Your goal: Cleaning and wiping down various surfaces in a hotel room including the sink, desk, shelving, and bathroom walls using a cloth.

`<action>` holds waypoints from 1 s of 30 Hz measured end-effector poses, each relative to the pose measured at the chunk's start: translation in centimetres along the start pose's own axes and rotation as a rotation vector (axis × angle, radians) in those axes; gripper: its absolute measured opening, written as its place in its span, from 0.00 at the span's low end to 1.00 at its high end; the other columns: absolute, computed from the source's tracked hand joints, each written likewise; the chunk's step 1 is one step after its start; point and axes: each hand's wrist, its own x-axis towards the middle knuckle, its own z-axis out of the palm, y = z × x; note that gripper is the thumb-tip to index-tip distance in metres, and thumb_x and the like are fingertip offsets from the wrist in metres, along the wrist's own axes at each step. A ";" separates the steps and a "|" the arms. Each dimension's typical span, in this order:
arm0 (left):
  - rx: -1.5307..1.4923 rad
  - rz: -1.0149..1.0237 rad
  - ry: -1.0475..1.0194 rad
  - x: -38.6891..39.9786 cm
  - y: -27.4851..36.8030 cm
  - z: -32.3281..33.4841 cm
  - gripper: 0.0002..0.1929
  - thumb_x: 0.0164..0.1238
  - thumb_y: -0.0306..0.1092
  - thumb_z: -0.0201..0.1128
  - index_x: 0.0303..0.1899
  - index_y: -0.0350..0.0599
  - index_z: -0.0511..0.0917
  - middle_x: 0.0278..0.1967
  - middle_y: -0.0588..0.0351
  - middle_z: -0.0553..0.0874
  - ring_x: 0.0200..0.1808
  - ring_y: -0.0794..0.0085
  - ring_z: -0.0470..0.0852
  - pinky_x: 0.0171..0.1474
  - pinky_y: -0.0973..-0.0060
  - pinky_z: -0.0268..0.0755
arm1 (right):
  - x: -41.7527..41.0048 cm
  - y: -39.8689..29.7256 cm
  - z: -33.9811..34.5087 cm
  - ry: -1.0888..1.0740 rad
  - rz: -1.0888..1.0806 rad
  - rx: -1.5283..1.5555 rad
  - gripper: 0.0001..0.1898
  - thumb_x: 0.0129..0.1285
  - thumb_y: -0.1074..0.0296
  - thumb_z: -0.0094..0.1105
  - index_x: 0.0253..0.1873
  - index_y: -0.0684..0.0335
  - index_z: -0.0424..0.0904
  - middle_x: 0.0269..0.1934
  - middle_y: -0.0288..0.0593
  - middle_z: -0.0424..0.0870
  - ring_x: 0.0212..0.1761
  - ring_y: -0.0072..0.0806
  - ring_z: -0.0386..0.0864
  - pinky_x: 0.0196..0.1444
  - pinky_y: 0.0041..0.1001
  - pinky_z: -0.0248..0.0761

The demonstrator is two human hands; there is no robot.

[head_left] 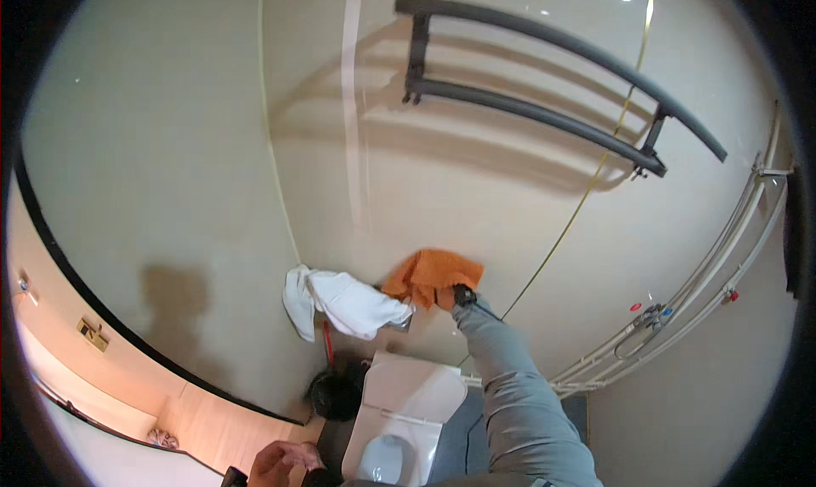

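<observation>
An orange cloth point(433, 273) is in my right hand point(445, 298), pressed against the beige wall panel; a black band is around the wrist, below a grey sleeve. Just left of it, a white cloth point(350, 302) is draped over a small metal fixture on the wall. My left hand point(284, 461) is low at the bottom edge with its fingers curled, and nothing shows in it. Below the cloths stands a white toilet point(414, 385) with its lid raised.
A dark metal towel rack point(529, 108) juts from the wall above. Left of the toilet are a black bin point(335, 394) and a red stick point(328, 343). White pipes point(720, 257) with a valve run along the right corner. A doorway with a black frame point(121, 321) lies at the left.
</observation>
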 end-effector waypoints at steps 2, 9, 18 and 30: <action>0.138 -0.063 0.008 -1.7 0.0 1.5 0.18 0.79 0.45 0.57 0.48 0.35 0.78 0.41 0.55 0.83 0.45 0.70 0.81 0.54 0.72 0.73 | -0.1 0.5 -2.2 0.028 -0.074 -0.086 0.26 0.71 0.43 0.55 0.64 0.54 0.75 0.55 0.50 0.82 0.61 0.44 0.78 0.63 0.37 0.72; 0.108 0.030 0.049 -4.6 -1.9 3.0 0.21 0.78 0.50 0.59 0.50 0.36 0.77 0.42 0.55 0.83 0.44 0.70 0.82 0.52 0.70 0.76 | 13.1 -2.1 -19.1 0.370 -0.014 -0.004 0.25 0.71 0.42 0.54 0.61 0.55 0.77 0.54 0.52 0.83 0.58 0.46 0.80 0.62 0.40 0.73; 0.100 0.133 0.014 -5.0 0.5 2.0 0.10 0.73 0.22 0.47 0.46 0.30 0.77 0.43 0.46 0.84 0.43 0.62 0.83 0.50 0.70 0.77 | 20.9 -2.8 -23.7 0.623 0.045 0.089 0.22 0.70 0.46 0.54 0.55 0.59 0.80 0.50 0.56 0.84 0.51 0.50 0.82 0.57 0.44 0.75; 0.337 0.185 -0.003 -1.5 -6.0 7.8 0.16 0.79 0.42 0.55 0.52 0.38 0.79 0.46 0.49 0.86 0.48 0.63 0.85 0.57 0.64 0.77 | 20.7 3.2 -26.3 0.461 0.041 -0.060 0.18 0.65 0.57 0.57 0.53 0.63 0.81 0.46 0.62 0.83 0.46 0.56 0.82 0.52 0.46 0.75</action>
